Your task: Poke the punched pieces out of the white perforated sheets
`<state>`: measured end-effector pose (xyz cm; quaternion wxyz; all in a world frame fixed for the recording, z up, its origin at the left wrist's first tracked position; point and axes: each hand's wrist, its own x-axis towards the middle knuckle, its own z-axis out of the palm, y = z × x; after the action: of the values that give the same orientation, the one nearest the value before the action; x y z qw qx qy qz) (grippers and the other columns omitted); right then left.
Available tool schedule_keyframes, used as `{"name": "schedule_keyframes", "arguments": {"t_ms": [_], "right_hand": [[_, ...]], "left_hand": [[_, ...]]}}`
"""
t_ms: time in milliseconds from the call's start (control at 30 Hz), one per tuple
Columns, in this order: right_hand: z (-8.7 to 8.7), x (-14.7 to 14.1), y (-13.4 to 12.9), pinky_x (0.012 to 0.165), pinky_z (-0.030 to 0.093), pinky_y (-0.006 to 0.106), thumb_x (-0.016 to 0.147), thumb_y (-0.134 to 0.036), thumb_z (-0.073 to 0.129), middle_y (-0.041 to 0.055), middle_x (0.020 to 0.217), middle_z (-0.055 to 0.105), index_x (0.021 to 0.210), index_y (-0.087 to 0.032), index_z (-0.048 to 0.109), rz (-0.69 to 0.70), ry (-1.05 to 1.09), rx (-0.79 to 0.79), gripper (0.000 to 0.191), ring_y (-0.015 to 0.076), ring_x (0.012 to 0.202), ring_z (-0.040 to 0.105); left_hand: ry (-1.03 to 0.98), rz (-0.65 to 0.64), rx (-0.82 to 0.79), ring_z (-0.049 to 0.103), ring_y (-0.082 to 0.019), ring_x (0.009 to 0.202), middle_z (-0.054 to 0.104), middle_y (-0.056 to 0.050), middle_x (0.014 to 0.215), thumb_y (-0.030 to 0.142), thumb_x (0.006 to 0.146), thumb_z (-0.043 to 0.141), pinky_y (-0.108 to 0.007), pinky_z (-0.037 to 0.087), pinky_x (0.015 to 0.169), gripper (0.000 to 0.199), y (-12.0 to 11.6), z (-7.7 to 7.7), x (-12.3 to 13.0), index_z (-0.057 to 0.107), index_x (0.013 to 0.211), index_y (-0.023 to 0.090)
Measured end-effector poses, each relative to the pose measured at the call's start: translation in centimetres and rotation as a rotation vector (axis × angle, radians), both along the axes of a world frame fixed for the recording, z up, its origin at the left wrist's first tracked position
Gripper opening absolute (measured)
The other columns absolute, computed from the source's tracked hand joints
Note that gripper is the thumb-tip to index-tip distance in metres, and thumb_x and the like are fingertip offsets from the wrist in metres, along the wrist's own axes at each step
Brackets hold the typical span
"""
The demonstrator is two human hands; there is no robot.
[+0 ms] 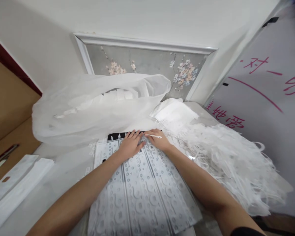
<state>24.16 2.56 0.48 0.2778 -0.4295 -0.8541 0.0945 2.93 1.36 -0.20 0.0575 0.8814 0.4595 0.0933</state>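
Note:
A white sheet (147, 193) with rows of embossed or cut shapes, rings and curved lines, lies in front of me. Dark lines run down its length. Along its far edge a black strip (113, 136) shows, with small white pointed pieces over it. My left hand (130, 146) rests flat near that edge, fingers stretched out and holding nothing. Beside it, my right hand (159, 139) is closed around a thin white stick (154, 135) with a small hole at its end. The right fingertips are close to the sheet's far edge; what the stick's tip touches is hidden.
Behind the sheet sits a large translucent plastic bag (93, 114) with white pieces inside. To the right are folded white sheets (175, 113) and a heap of white strips (236, 167). White printed packets (17, 170) lie left, near a cardboard box (9, 108). A whiteboard (260, 88) stands right.

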Motion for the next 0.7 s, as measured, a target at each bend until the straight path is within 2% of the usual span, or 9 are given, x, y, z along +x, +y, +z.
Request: {"name": "schedule_keyframes", "arguments": {"t_ms": [167,267,333,500,633,700], "right_hand": [[-0.3,0.0,0.1,0.091,0.045,0.034,0.103,-0.034,0.043,0.0056,0.109,0.077,0.115,-0.025,0.072,-0.074,0.04,-0.023,0.032,0.0213,0.095,0.069],[-0.4,0.2,0.4,0.09,0.046,0.033,0.103,-0.036,0.042,0.0058,0.11,0.076,0.112,-0.022,0.071,-0.146,0.184,-0.058,0.034,0.0211,0.095,0.068],[-0.4,0.5,0.7,0.085,0.048,0.031,0.1,-0.039,0.046,0.0063,0.109,0.075,0.106,-0.02,0.072,-0.186,0.334,-0.101,0.033,0.0209,0.093,0.068],[0.1,2.2,1.2,0.063,0.045,0.027,0.089,-0.05,0.06,0.0051,0.082,0.073,0.095,-0.014,0.074,-0.284,0.604,-0.307,0.04,0.0171,0.068,0.062],[0.7,4.5,1.0,0.054,0.037,0.026,0.083,-0.054,0.065,0.0008,0.063,0.064,0.086,-0.011,0.075,-0.268,0.577,-0.444,0.044,0.0146,0.059,0.053],[0.7,5.2,0.8,0.052,0.036,0.026,0.081,-0.055,0.067,0.0001,0.056,0.059,0.08,-0.011,0.074,-0.278,0.55,-0.459,0.045,0.0152,0.058,0.051]], "left_hand": [[-0.016,0.005,0.016,0.028,-0.032,0.151,0.036,-0.007,0.161,0.059,0.103,0.03,-0.05,0.021,0.124,0.064,0.1,-0.3,0.0,0.037,0.155,0.023],[-0.019,0.007,0.011,0.027,-0.032,0.151,0.035,-0.008,0.162,0.06,0.102,0.029,-0.051,0.021,0.124,0.065,0.2,-0.4,0.0,0.039,0.154,0.021],[-0.02,0.008,-0.008,0.025,-0.032,0.152,0.033,-0.008,0.162,0.061,0.102,0.027,-0.052,0.021,0.124,0.067,0.2,-0.3,0.0,0.039,0.154,0.02],[-0.029,0.0,-0.047,0.024,-0.031,0.152,0.031,-0.006,0.163,0.063,0.102,0.025,-0.051,0.021,0.124,0.069,0.2,0.0,-0.1,0.036,0.156,0.021],[-0.038,0.001,-0.048,0.024,-0.031,0.152,0.031,-0.007,0.163,0.063,0.102,0.027,-0.052,0.02,0.124,0.069,0.3,-0.1,-0.2,0.036,0.156,0.021],[-0.041,-0.001,-0.05,0.024,-0.031,0.152,0.03,-0.007,0.163,0.063,0.101,0.027,-0.052,0.02,0.124,0.069,0.3,-0.2,-0.2,0.036,0.156,0.021]]}}
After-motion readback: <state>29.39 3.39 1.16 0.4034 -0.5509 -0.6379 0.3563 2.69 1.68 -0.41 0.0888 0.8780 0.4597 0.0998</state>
